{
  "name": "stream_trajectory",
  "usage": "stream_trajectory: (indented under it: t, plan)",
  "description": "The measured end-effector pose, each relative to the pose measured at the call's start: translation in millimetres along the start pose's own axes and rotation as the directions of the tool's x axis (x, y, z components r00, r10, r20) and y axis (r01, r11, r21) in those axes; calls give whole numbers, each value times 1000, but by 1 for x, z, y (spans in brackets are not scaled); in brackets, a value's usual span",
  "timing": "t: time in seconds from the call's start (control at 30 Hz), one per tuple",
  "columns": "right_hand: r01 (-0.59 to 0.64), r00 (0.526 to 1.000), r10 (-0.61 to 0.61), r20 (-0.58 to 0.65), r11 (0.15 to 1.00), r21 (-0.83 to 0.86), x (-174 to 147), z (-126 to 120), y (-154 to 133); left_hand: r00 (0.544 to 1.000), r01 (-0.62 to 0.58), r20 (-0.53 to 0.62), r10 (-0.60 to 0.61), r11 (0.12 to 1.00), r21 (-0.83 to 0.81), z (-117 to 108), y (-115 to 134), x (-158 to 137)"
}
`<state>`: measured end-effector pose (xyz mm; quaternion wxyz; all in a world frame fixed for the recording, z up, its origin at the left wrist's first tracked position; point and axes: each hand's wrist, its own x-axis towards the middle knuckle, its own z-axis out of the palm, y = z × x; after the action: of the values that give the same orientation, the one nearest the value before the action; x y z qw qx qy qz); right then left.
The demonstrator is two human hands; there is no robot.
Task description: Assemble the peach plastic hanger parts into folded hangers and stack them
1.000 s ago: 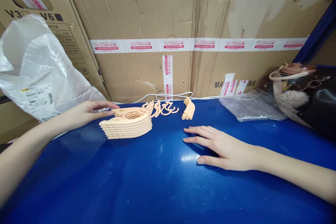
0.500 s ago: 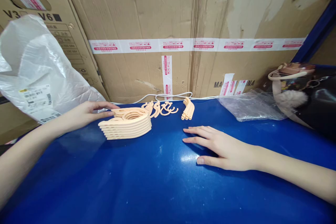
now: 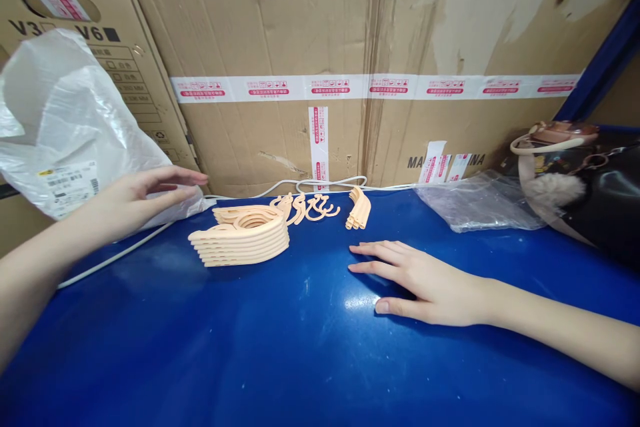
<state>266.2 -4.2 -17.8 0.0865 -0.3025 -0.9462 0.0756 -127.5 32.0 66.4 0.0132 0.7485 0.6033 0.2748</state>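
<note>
My left hand [image 3: 145, 197] is raised in front of the white plastic bag, fingers stretched out, holding nothing. To its right a neat stack of cream plastic hanger pieces [image 3: 243, 243] lies on the blue table [image 3: 310, 347], apart from the hand. Behind that stack is a small row of cream hooks [image 3: 313, 207]. A bundle of short curved cream pieces [image 3: 358, 208] lies further right. Flat on the table rests my right hand [image 3: 420, 283], its fingers spread and empty, nearest to the curved pieces but not touching them.
Large cardboard boxes [image 3: 280, 140] stand along the back edge. At left leans the white plastic bag [image 3: 115, 127] with a label. A white cable [image 3: 120, 257] runs along the back and left. On the right lie a clear plastic bag [image 3: 480, 203] and a dark handbag [image 3: 613, 193].
My left hand has let go of the hanger stack and moved up and left, uncovering the cable. The stack and my right hand stay where they were.
</note>
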Motion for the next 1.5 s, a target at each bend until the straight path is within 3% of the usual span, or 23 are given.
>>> stream_trajectory:
  t: [0.07, 0.1, 0.17, 0.27, 0.33, 0.43, 0.5, 0.57, 0.6, 0.7, 0.8, 0.97, 1.03, 1.2, 1.5]
  plan:
    - [5, 1000, -5, -6, 1000, 10, 0, 0, 0, 980, -107, -160, 118, 992, 73, 8, 16, -7]
    - [8, 1000, -8, -8, 1000, 14, 1, 0, 0, 943, -187, -256, 213, 975, 122, 14, 25, -11]
    - [9, 1000, -9, -8, 1000, 20, 1, 0, 0, 863, -358, -294, 411, 908, 218, 28, 46, -22]
    - [9, 1000, -9, -7, 999, 39, 1, 1, -1, 720, -662, -107, 686, 725, 190, 57, 73, -44]
    - [0, 999, 2, -32, 996, 86, 2, 0, -1, 622, -772, -1, 783, 614, 167, 76, 85, -58]
    - [-61, 979, 91, -184, 985, 164, 8, -5, 6, 543, -840, 145, 827, 534, 99, 99, 92, -71]
    - [-173, 935, 217, -281, 969, 173, 16, -12, 18, 544, -834, 208, 813, 551, 28, 108, 91, -73]
    - [-371, 876, 403, -266, 914, 162, 29, -20, 34, 573, -805, 225, 788, 593, -29, 112, 87, -70]
    - [-509, 812, 531, -242, 847, 150, 37, -23, 44, 591, -788, 223, 775, 614, -48, 113, 85, -68]
    - [-643, 715, 659, -233, 751, 148, 64, -30, 71, 639, -744, 214, 739, 664, -75, 112, 79, -63]
    - [-718, 653, 743, -151, 670, 190, 89, -29, 91, 656, -723, 221, 722, 685, -90, 111, 78, -62]
    - [-760, 622, 783, 11, 599, 253, 106, -26, 105, 638, -739, 235, 733, 669, -83, 110, 80, -64]
    - [-773, 605, 795, 48, 572, 273, 105, -26, 105, 650, -726, 233, 723, 682, -89, 109, 80, -63]
    - [-780, 579, 814, 44, 538, 320, 100, -26, 102, 699, -659, 251, 669, 740, -137, 108, 79, -62]
    - [-762, 599, 800, 31, 558, 327, 98, -23, 108, 693, -637, 308, 652, 754, -162, 106, 78, -62]
